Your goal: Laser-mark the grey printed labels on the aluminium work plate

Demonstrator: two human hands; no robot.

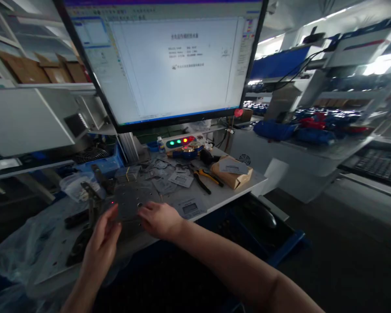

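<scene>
A flat grey metal plate [132, 198] with small holes lies on the work table in front of me. My right hand [159, 219] is over its right side, the fingers curled and pressed together close to a round hole; what they hold, if anything, is hidden. At the plate's left edge is my left hand [101, 245], thumb and fingers apart, with nothing visible between them. A toggle clamp [93, 202] stands just left of the plate, and a small red light dot shows near my left fingertips.
Printed metal labels [180, 179] lie scattered behind the plate, near yellow-black pliers [202, 180] and a brown paper package [233, 174]. A large monitor [182, 74] hangs above the table. Clear plastic bags [22, 248] spread at left. A blue tray [280, 252] sits below the right edge.
</scene>
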